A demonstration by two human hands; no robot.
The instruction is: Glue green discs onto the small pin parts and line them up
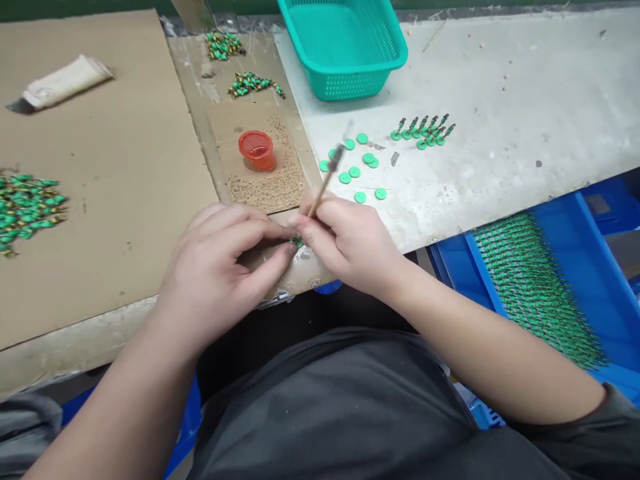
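My left hand is closed at the table's front edge, thumb and forefinger pinching a small green piece that my fingers mostly cover. Right beside it, my right hand is closed around a thin brush with a pale wooden handle. The brush's dark end points up and away from me, and its lower end is hidden by the fingers. Beyond my hands stands a small red cup with liquid in it. Several flat green discs with holes lie scattered to its right.
Green discs bearing dark upright pieces stand in rows at right. A teal basket sits at the back. Green-and-yellow pieces lie in piles on cardboard, near a white tube. A blue bin below right holds many green pieces.
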